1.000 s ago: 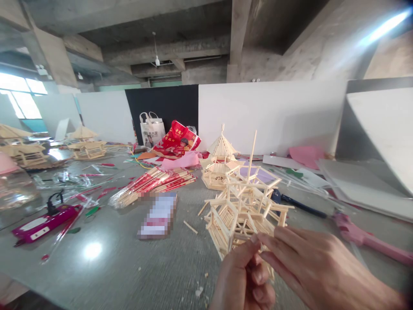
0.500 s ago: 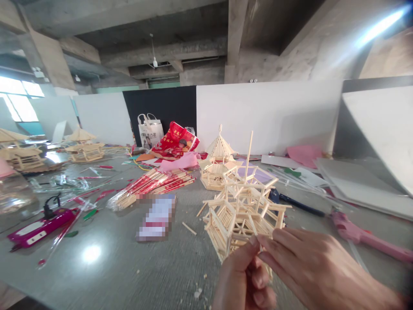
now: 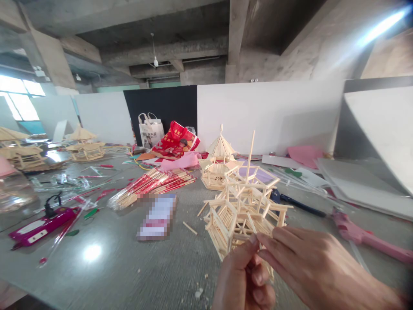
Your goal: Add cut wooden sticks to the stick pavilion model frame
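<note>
Close in front of me stands an open frame model built of thin wooden sticks [image 3: 222,215], with one tall stick [image 3: 251,155] upright at its back. My left hand [image 3: 243,273] is closed in a pinch at the model's near side, on the lower end of a short wooden stick [image 3: 251,223]. The fingers of my right hand [image 3: 306,258] are pressed together, their tips meeting my left thumb at the same stick end. My right thumb is hidden. Both hands cover part of the model's near side.
Behind stands a pagoda model with a pointed roof [image 3: 221,148]. Bundled sticks [image 3: 151,185] and a blurred-out flat item [image 3: 157,216] lie to the left, beyond them a magenta power strip [image 3: 43,226]. Right are a pink glue gun [image 3: 364,237] and a dark-handled tool [image 3: 303,204].
Hardly anything differs. The view has shifted very slightly, and both hands keep their place at the stick's end.
</note>
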A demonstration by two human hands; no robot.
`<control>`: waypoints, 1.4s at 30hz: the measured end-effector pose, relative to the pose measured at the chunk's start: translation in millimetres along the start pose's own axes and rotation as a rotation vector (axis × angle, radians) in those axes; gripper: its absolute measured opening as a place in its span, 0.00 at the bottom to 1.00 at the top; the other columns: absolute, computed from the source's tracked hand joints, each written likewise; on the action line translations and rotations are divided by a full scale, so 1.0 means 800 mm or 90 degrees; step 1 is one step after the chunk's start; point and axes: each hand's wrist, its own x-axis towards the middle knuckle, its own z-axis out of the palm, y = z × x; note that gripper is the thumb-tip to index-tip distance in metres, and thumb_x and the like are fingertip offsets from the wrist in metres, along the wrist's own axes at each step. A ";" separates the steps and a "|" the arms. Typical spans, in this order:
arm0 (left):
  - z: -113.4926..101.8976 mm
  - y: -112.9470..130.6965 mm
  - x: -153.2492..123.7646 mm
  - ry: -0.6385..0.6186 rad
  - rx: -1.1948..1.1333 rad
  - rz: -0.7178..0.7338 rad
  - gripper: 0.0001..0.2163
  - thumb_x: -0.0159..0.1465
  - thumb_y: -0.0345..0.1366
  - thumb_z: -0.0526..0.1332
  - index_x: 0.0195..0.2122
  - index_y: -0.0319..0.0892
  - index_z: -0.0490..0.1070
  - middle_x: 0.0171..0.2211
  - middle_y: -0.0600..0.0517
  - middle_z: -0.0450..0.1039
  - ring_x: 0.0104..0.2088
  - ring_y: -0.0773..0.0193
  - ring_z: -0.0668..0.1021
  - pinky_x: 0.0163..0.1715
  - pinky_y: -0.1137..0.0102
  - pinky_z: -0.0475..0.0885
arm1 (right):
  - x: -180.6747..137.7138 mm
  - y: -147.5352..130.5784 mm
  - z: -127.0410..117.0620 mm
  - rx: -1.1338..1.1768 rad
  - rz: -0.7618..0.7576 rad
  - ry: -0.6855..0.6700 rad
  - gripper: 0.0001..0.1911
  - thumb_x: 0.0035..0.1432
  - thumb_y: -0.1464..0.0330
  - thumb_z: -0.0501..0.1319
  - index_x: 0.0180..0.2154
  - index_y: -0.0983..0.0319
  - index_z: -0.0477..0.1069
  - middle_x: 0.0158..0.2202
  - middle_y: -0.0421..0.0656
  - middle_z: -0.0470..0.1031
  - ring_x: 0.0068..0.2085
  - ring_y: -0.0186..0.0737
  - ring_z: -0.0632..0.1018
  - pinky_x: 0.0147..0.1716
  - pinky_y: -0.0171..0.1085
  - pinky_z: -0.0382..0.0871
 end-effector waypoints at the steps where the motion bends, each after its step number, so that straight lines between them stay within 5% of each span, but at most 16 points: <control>1: 0.000 0.000 0.000 0.000 -0.001 0.002 0.21 0.45 0.43 0.71 0.15 0.39 0.59 0.10 0.60 0.53 0.11 0.80 0.53 0.12 0.81 0.42 | 0.001 0.000 -0.001 -0.001 -0.003 0.003 0.10 0.61 0.74 0.48 0.29 0.61 0.65 0.25 0.39 0.67 0.24 0.35 0.66 0.22 0.36 0.55; 33: -0.002 -0.002 0.003 -0.017 -0.020 -0.024 0.18 0.48 0.41 0.69 0.16 0.38 0.61 0.10 0.60 0.52 0.10 0.80 0.53 0.10 0.82 0.43 | 0.006 -0.004 -0.001 -0.021 0.000 0.003 0.10 0.59 0.76 0.49 0.27 0.61 0.63 0.25 0.39 0.66 0.23 0.34 0.65 0.21 0.36 0.53; 42: 0.014 0.014 -0.018 -0.010 0.038 -0.054 0.17 0.48 0.40 0.69 0.17 0.38 0.61 0.09 0.60 0.56 0.08 0.80 0.54 0.10 0.81 0.43 | 0.010 -0.006 -0.005 -0.014 0.018 -0.008 0.11 0.60 0.76 0.48 0.30 0.61 0.66 0.26 0.39 0.68 0.24 0.36 0.67 0.22 0.36 0.57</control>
